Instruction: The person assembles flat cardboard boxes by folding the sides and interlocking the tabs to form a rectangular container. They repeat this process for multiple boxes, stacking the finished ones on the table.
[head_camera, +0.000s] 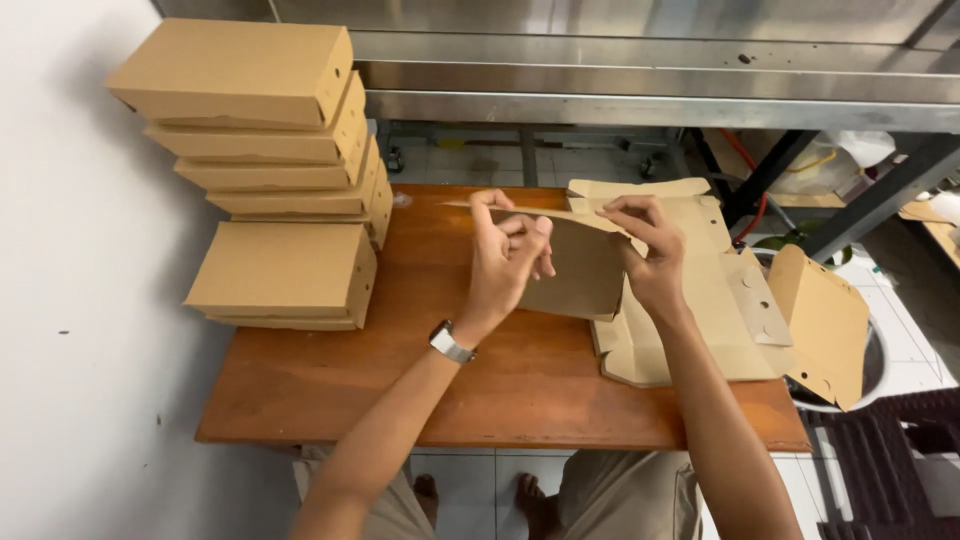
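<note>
Small wooden table (330, 395), reddish-brown top, set against a plain white wall (70, 330) on the left. Behind it, a stainless-steel counter (640, 70) runs across the top of the view, edge dull and lightly reflective; dark metal legs (880, 195) angle down at right. Floor of pale tiles (470, 490) visible under the table and beneath the counter. A dark plastic crate (890, 470) sits at lower right. Lighting even and indoor, soft shadow on the wall by the table's left edge.
</note>
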